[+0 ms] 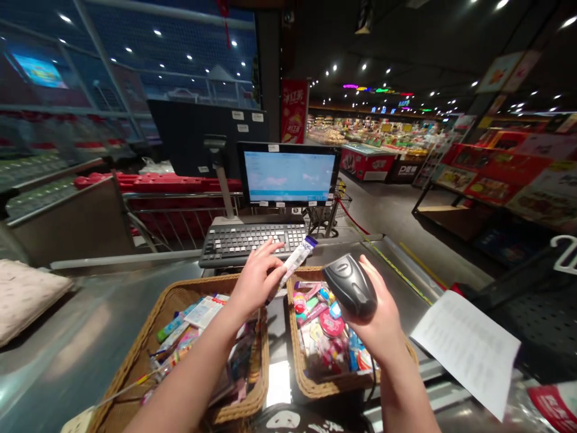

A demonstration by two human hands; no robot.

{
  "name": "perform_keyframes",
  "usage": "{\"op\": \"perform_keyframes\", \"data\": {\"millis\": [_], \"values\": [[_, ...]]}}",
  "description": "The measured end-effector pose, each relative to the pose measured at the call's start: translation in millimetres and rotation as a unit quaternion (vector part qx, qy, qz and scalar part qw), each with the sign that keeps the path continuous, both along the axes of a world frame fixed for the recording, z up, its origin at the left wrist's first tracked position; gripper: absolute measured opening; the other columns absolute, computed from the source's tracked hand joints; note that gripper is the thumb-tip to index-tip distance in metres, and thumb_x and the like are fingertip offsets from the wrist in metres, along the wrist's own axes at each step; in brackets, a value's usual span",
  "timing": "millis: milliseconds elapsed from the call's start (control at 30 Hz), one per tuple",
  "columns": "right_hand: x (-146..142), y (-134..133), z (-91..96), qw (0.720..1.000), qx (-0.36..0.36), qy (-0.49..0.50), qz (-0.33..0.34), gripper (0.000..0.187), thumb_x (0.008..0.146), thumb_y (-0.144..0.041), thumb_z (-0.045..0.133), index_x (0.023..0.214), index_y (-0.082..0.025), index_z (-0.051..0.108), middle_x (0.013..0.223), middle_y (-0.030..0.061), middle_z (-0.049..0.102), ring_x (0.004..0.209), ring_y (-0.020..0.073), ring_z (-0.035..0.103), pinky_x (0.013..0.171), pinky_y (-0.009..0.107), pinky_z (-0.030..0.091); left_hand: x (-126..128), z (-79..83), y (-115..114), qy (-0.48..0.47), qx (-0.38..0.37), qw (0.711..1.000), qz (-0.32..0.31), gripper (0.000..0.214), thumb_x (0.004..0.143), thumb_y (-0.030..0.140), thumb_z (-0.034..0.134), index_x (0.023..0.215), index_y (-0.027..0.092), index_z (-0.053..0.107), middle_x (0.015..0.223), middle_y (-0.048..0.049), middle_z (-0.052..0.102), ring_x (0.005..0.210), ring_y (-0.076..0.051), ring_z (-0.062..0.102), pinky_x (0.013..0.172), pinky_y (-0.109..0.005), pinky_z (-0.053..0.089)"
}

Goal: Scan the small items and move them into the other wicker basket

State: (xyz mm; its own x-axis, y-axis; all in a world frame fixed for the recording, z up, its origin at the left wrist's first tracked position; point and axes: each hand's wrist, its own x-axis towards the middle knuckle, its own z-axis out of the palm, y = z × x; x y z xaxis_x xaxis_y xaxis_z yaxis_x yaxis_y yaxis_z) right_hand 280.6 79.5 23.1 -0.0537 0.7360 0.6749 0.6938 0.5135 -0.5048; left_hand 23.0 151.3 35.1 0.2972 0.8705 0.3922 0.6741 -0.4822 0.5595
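Note:
My left hand point(259, 276) grips a slim white packet with a purple end point(295, 261) between thumb and fingers. Its other fingers reach out over the lower edge of the black keyboard point(229, 242); whether they touch the keys I cannot tell. A black barcode scanner point(350, 287) is wrapped in my right hand point(381, 313), its head tilted up and left. Beneath the scanner stands a wicker basket point(295, 355) of small colourful packets. Under my left forearm is a larger wicker basket point(148, 307) of mixed packaged goods, partly hidden by the arm.
A lit monitor point(291, 175) stands behind the keyboard, with a second dark screen point(198, 138) to its left. On the metal counter point(54, 373), a printed paper sheet point(469, 349) lies at right and a pale cushion point(29, 297) at far left. Shop shelves point(509, 174) rise beyond.

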Motion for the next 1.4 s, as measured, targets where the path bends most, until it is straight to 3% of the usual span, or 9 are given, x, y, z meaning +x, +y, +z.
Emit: {"op": "perform_keyframes", "data": {"millis": [233, 400, 567, 767, 1167, 1400], "values": [[-35.3, -0.6, 19.9, 0.994, -0.008, -0.075, 0.082, 0.059, 0.072, -0.018, 0.063, 0.130, -0.024, 0.053, 0.139, 0.0120, 0.052, 0.144, 0.0380, 0.033, 0.115, 0.062, 0.035, -35.7, 23.7, -2.4, 0.006, 0.050, 0.997, 0.064, 0.032, 0.093, 0.039, 0.046, 0.076, 0.020, 0.066, 0.145, -0.0074, 0.054, 0.146, -0.031, 0.032, 0.117, -0.060, 0.024], [-55.1, -0.7, 24.0, 0.991, -0.020, -0.083, 0.107, 0.058, 0.070, -0.013, 0.060, 0.126, -0.024, 0.054, 0.137, 0.0121, 0.053, 0.145, 0.0382, 0.031, 0.115, 0.065, 0.032, -53.8, 25.3, -5.4, 0.018, 0.054, 0.994, 0.095, 0.033, 0.093, 0.041, 0.046, 0.077, 0.020, 0.067, 0.146, -0.0063, 0.053, 0.146, -0.033, 0.032, 0.116, -0.065, 0.022], [-65.4, -2.6, 27.9, 0.987, -0.021, -0.088, 0.132, 0.052, 0.073, -0.018, 0.063, 0.124, -0.024, 0.055, 0.135, 0.0130, 0.055, 0.144, 0.0400, 0.032, 0.115, 0.071, 0.025, -66.3, 25.5, -6.7, 0.013, 0.067, 0.993, 0.096, 0.030, 0.092, 0.038, 0.047, 0.079, 0.020, 0.067, 0.145, -0.0081, 0.054, 0.146, -0.032, 0.033, 0.116, -0.062, 0.024], [-71.4, -7.5, 31.4, 0.985, -0.040, -0.083, 0.148, 0.053, 0.075, -0.021, 0.064, 0.127, -0.024, 0.053, 0.131, 0.0131, 0.058, 0.143, 0.0399, 0.035, 0.114, 0.071, 0.027, -74.3, 26.3, -10.1, 0.008, 0.065, 0.993, 0.101, 0.029, 0.092, 0.038, 0.048, 0.080, 0.020, 0.067, 0.145, -0.0084, 0.055, 0.146, -0.032, 0.033, 0.116, -0.062, 0.025], [-81.1, -5.0, 23.4, 0.985, -0.026, -0.081, 0.152, 0.055, 0.069, -0.014, 0.061, 0.123, -0.022, 0.055, 0.134, 0.0139, 0.055, 0.143, 0.0383, 0.035, 0.116, 0.063, 0.031, -89.6, 18.7, -24.6, 0.015, 0.035, 0.992, 0.123, 0.029, 0.092, 0.039, 0.048, 0.079, 0.021, 0.066, 0.146, -0.0079, 0.053, 0.146, -0.031, 0.032, 0.116, -0.063, 0.024], [-97.2, 0.0, 11.4, 0.980, -0.041, -0.088, 0.174, 0.056, 0.067, -0.012, 0.061, 0.122, -0.022, 0.056, 0.136, 0.0130, 0.054, 0.143, 0.0381, 0.034, 0.115, 0.063, 0.032, -120.4, -3.3, -46.4, 0.028, -0.017, 0.986, 0.161, 0.029, 0.091, 0.038, 0.049, 0.079, 0.021, 0.068, 0.143, -0.0072, 0.057, 0.146, -0.030, 0.033, 0.117, -0.059, 0.026]]}}
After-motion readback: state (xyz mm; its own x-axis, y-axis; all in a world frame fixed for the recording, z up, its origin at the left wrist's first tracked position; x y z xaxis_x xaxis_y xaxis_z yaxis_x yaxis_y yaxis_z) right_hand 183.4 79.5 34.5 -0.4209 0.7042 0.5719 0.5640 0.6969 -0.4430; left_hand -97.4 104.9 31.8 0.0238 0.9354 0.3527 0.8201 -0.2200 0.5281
